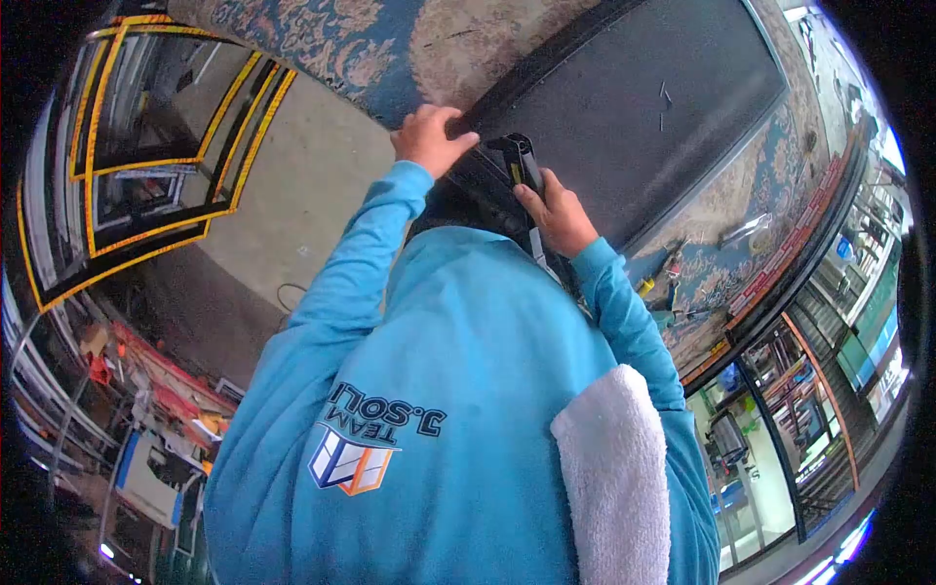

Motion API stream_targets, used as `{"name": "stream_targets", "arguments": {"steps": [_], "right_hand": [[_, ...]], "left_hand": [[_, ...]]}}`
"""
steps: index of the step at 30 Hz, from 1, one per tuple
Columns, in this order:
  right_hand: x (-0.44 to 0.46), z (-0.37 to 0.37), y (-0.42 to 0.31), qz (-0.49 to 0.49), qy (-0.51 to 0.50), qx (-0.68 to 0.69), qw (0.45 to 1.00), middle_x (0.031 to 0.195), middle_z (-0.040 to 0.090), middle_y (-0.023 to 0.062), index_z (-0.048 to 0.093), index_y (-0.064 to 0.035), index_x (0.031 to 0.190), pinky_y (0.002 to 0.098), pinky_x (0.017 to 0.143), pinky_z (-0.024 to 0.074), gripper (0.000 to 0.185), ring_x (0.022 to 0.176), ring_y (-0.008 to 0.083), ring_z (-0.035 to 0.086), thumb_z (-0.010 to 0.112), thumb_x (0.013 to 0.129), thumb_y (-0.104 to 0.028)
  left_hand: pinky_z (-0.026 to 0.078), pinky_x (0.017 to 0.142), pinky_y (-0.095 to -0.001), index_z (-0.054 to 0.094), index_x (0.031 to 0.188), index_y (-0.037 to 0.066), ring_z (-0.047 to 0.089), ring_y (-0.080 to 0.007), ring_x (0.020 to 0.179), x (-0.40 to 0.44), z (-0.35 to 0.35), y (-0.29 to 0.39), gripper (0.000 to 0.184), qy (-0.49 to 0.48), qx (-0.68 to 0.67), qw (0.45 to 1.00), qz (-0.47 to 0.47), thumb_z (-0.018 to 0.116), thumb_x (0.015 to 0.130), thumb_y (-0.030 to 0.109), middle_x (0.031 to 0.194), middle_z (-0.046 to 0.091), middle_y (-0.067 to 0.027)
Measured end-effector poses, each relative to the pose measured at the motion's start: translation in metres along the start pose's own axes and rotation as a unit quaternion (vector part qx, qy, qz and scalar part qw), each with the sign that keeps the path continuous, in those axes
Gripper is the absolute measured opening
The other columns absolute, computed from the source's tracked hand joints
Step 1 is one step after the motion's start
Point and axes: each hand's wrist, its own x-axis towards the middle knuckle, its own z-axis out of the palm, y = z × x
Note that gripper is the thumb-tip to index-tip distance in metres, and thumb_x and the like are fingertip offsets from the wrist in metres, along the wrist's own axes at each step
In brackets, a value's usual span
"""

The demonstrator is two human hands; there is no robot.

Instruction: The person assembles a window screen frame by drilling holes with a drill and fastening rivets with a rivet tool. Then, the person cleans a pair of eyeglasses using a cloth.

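Observation:
A large dark panel (643, 107) with a black frame (546, 63) along its near left side lies in front of me on a patterned carpet. My left hand (430, 139) is at the frame's near corner, fingers bent and thumb apart from them, with the dark edge between. To its right, my right hand (560, 212) is wrapped round a black hand tool (519, 156) with a yellow mark; its exact kind is unclear. The tool's head points away from me, beside the panel's near edge. Some thin slivers (663, 102) lie on the panel.
Black frames edged in yellow tape (146, 161) stand at the left. Hand tools (671, 273) with coloured handles lie on the carpet (760, 185) at the right, beside a long rail (809, 234). A white towel (616, 478) hangs over my right side.

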Motion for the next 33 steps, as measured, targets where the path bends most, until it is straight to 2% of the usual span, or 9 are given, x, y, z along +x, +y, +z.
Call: {"name": "stream_targets", "arguments": {"steps": [4,12,21,27,30,32,33], "right_hand": [[0.002,0.000,-0.007,0.033,-0.004,-0.031,0.999,0.096,0.065,0.0316,0.049,0.0032,0.121,0.0490,0.080,0.0494,0.049,0.095,0.0472,0.063,0.055,0.097,-0.039],[0.006,-0.001,-0.007,0.039,-0.020,-0.044,0.998,0.097,0.065,0.0317,0.050,0.0030,0.120,0.0486,0.081,0.0492,0.047,0.097,0.0468,0.063,0.055,0.097,-0.038],[0.005,0.002,-0.006,0.040,-0.012,-0.040,0.998,0.090,0.065,0.0310,0.050,0.0029,0.114,0.0493,0.077,0.0497,0.043,0.091,0.0477,0.064,0.056,0.096,-0.036],[0.008,0.009,-0.007,0.045,0.002,-0.102,0.994,0.090,0.064,0.0318,0.049,0.0020,0.112,0.0525,0.075,0.0488,0.042,0.089,0.0494,0.063,0.059,0.095,-0.035],[0.013,0.011,-0.010,0.037,-0.009,-0.138,0.990,0.090,0.064,0.0328,0.046,0.0002,0.111,0.0539,0.073,0.0488,0.043,0.088,0.0503,0.062,0.061,0.093,-0.036],[0.014,0.014,-0.019,-0.044,0.043,-0.106,0.992,0.089,0.064,0.0331,0.043,-0.0018,0.109,0.0546,0.072,0.0491,0.042,0.087,0.0510,0.062,0.062,0.092,-0.035],[0.016,0.015,-0.020,-0.043,0.041,-0.108,0.992,0.089,0.064,0.0331,0.043,-0.0018,0.109,0.0546,0.072,0.0491,0.042,0.087,0.0510,0.062,0.062,0.092,-0.035]], "left_hand": [[0.039,0.092,-0.0556,0.066,0.114,0.027,0.052,-0.0292,0.117,-0.002,0.000,0.004,0.049,-0.027,0.019,0.999,-0.029,0.081,0.071,0.043,0.120,0.058,-0.0021],[0.037,0.094,-0.0546,0.067,0.114,0.027,0.052,-0.0294,0.117,-0.001,0.001,0.007,0.049,-0.031,0.018,0.998,-0.054,0.081,0.070,0.043,0.120,0.059,-0.0018],[0.036,0.094,-0.0528,0.068,0.113,0.027,0.052,-0.0292,0.116,-0.003,0.004,0.003,0.048,-0.012,0.002,0.999,-0.049,0.082,0.069,0.041,0.120,0.059,-0.0018],[0.036,0.093,-0.0531,0.068,0.112,0.026,0.053,-0.0297,0.114,-0.003,0.005,0.005,0.047,-0.008,0.004,0.999,-0.044,0.082,0.069,0.041,0.115,0.061,-0.0015],[0.037,0.093,-0.0536,0.068,0.112,0.025,0.053,-0.0301,0.113,-0.003,0.004,0.005,0.047,-0.025,-0.003,0.998,-0.052,0.081,0.070,0.041,0.112,0.063,-0.0016],[0.037,0.093,-0.0537,0.068,0.112,0.025,0.054,-0.0303,0.112,-0.002,0.004,0.002,0.047,-0.036,-0.013,0.998,-0.056,0.081,0.070,0.042,0.111,0.063,-0.0017],[0.037,0.093,-0.0550,0.068,0.112,0.024,0.054,-0.0307,0.112,-0.002,0.005,0.000,0.047,-0.026,-0.026,0.998,-0.045,0.081,0.070,0.042,0.112,0.063,-0.0022]]}}
